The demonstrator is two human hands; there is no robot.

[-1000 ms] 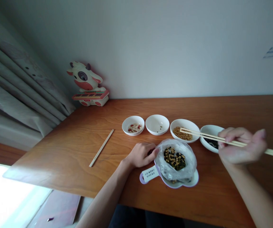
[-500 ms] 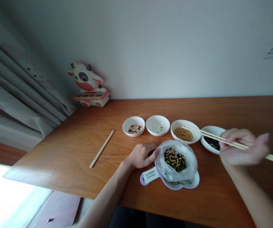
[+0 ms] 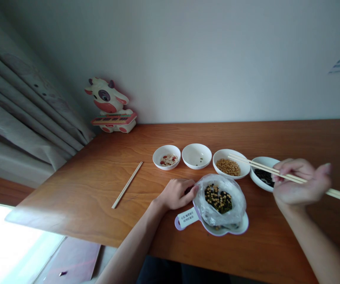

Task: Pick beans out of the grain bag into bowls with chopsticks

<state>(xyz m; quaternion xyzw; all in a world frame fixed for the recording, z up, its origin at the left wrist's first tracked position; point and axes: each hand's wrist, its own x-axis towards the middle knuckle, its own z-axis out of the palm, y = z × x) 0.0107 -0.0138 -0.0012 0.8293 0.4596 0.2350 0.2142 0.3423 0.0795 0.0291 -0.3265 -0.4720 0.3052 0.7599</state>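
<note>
Pale wooden chopsticks (image 3: 291, 178) are gripped in my right hand (image 3: 300, 183), held slantwise with their tips over the bowl of yellow beans (image 3: 229, 167). The hand itself is above the edge of a white bowl with dark pieces (image 3: 263, 176), partly covering it. My left hand (image 3: 178, 193) rests on the table, its thumb and forefinger closed at the edge of a clear plastic bag (image 3: 237, 199). Mixed yellow, green and dark beans (image 3: 218, 199) lie inside the bag. Beneath it is a lilac-rimmed dish (image 3: 242, 228) with a labelled handle (image 3: 188, 219).
A white bowl with red and pale pieces (image 3: 160, 161) and another with a few tiny grains (image 3: 192, 156) stand further left. A second pair of chopsticks (image 3: 126, 185) lies on the wooden table (image 3: 81, 197). A cow-shaped toy keyboard (image 3: 113, 106) sits near the wall.
My right hand has shifted slightly left, and the chopstick tips have risen a little over the yellow beans. My left hand and the bag look the same.
</note>
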